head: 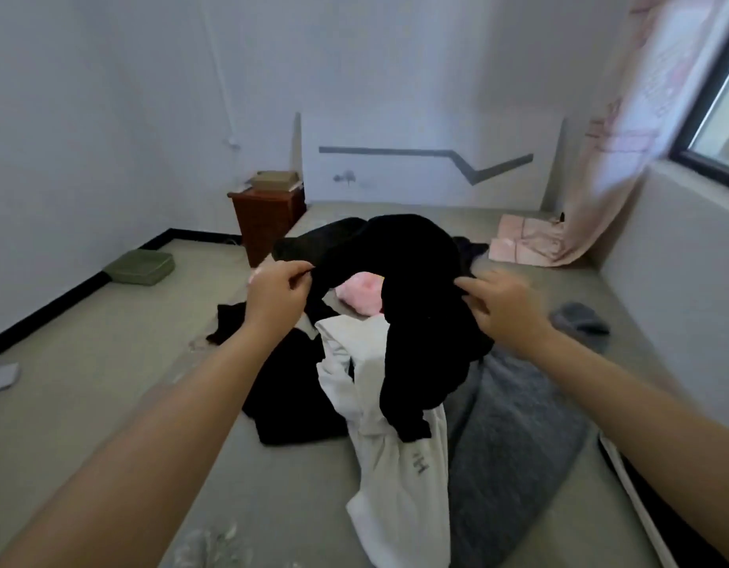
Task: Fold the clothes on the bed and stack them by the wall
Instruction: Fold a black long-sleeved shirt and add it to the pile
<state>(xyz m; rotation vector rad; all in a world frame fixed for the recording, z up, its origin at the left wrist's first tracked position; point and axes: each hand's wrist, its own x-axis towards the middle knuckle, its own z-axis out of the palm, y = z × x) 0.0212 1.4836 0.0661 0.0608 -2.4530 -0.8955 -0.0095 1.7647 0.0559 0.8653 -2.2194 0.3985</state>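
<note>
A black garment (416,289) hangs lifted above the bed (129,383), bunched and drooping between my hands. My left hand (276,293) pinches its left edge and my right hand (502,309) pinches its right edge. Under it lie a white garment (395,465), a grey knitted piece (514,436), another black garment (289,387) and a pink item (360,295). A folded pink garment (522,239) rests by the far wall near the curtain.
A small grey piece (582,321) lies to the right near the side wall. A brown bedside cabinet (266,221) with a box on it stands at the far left corner. A green cushion (141,266) lies on the floor. A pink curtain (625,129) hangs at the right.
</note>
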